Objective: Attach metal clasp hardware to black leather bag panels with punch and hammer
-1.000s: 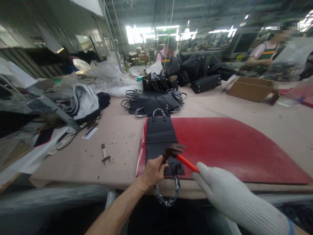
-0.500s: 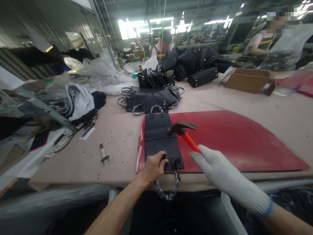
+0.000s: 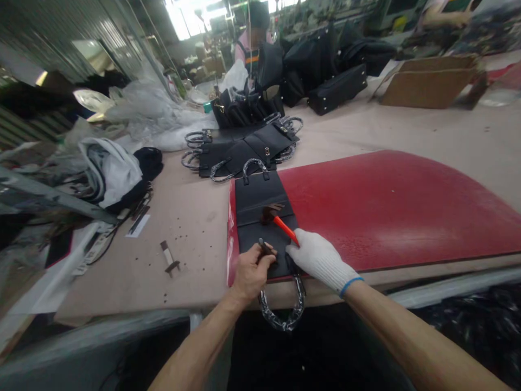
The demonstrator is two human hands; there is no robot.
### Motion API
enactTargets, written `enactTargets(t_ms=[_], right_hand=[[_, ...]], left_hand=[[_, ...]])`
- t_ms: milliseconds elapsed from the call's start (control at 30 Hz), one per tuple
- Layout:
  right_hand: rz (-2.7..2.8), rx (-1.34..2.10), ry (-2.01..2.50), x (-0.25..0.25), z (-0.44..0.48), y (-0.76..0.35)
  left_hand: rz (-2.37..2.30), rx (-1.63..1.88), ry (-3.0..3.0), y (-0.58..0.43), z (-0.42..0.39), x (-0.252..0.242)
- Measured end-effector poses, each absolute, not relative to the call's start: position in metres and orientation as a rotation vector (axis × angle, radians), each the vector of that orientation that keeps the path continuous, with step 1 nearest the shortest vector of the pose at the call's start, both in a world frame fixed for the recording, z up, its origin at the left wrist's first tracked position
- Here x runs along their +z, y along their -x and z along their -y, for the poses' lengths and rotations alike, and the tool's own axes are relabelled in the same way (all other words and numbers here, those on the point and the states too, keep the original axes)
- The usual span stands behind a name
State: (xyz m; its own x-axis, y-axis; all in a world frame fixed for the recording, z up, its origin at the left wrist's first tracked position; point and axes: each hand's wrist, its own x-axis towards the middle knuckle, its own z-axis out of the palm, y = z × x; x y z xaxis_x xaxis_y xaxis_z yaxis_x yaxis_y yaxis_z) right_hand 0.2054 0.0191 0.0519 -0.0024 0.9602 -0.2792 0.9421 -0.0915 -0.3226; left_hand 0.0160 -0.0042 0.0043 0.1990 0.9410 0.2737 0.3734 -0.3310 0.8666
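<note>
The bare left hand pinches a small dark punch against the near end of the black panel. Just beside it, the gloved right hand grips the hammer, whose head is over the panel just beyond the punch. The panel lies on the mat's left end. More panels are piled beyond the mat.

The bare left hand pinches a small metal tool against the black bag panel. The gloved right hand grips a hammer.
</note>
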Motion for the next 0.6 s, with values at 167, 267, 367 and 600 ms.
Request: enactTargets(t_ms=[167,267,367,600], right_hand=[[2.083,0.674,2.205,0.052,-0.02,-0.205],[2.084,0.688,2.203,0.052,-0.019,-0.206],[2.085,0.703,2.202,0.053,-0.019,-0.207],[2.081,0.73,2.222,0.055,-0.022,-0.207]], left_hand=[[-1.045,1.076,-1.915,-0.014,0.009,0.021],[-1.17,1.29,-1.64,0.002,-0.006,0.037],[-1.421,1.451,-1.212,0.039,-0.03,0.044],[-2.231,0.427,-1.662,0.106,-0.042,0.028]])
